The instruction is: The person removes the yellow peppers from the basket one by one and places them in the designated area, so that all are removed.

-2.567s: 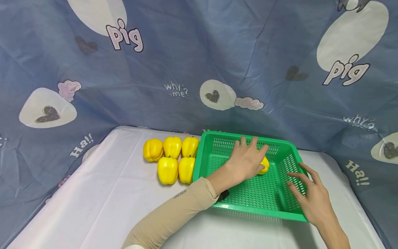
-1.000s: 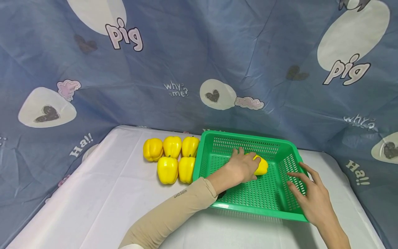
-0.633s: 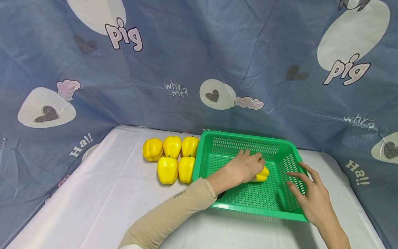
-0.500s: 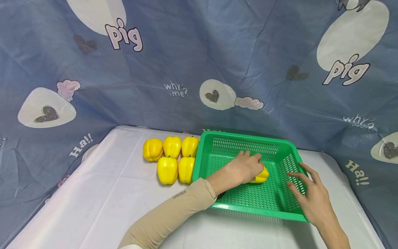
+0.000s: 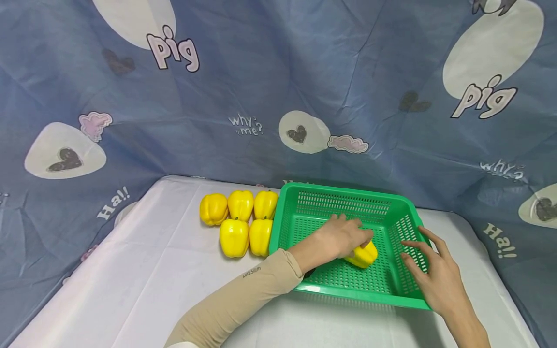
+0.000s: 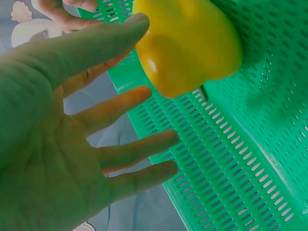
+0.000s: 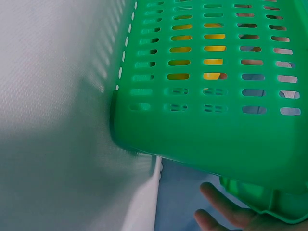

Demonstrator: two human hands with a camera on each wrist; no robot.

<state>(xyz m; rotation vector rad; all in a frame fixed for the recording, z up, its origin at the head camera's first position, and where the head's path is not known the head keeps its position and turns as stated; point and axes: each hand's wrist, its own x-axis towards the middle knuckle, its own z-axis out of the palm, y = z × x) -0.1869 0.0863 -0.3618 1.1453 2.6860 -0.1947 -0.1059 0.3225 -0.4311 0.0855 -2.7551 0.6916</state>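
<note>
A yellow bell pepper [image 5: 364,255] lies tilted inside the green plastic basket [image 5: 348,295], toward its near right part. My left hand [image 5: 339,237] reaches in from the left over it, thumb and index finger pinching one end. In the left wrist view the thumb tip overlaps the pepper [image 6: 192,43], while the other fingers extend apart from it. A dark stem shows at its lower edge. My right hand [image 5: 441,275] lies at the basket's right rim, fingers loosely bent; some fingertips reach past the rim over the inside. In the right wrist view, fingertips [image 7: 209,192] show beyond the rim.
Several more yellow bell peppers [image 5: 235,238] stand close together on the white tablecloth [image 5: 143,285], left of the basket. A blue printed cloth [image 5: 243,87] hangs behind and beside the table. My left forearm in a beige sleeve [image 5: 243,295] crosses the basket's near left corner.
The pepper in the basket has shifted toward me and turned under my left hand, so more of it shows. My left fingers have changed their hold. My right hand has stayed put.
</note>
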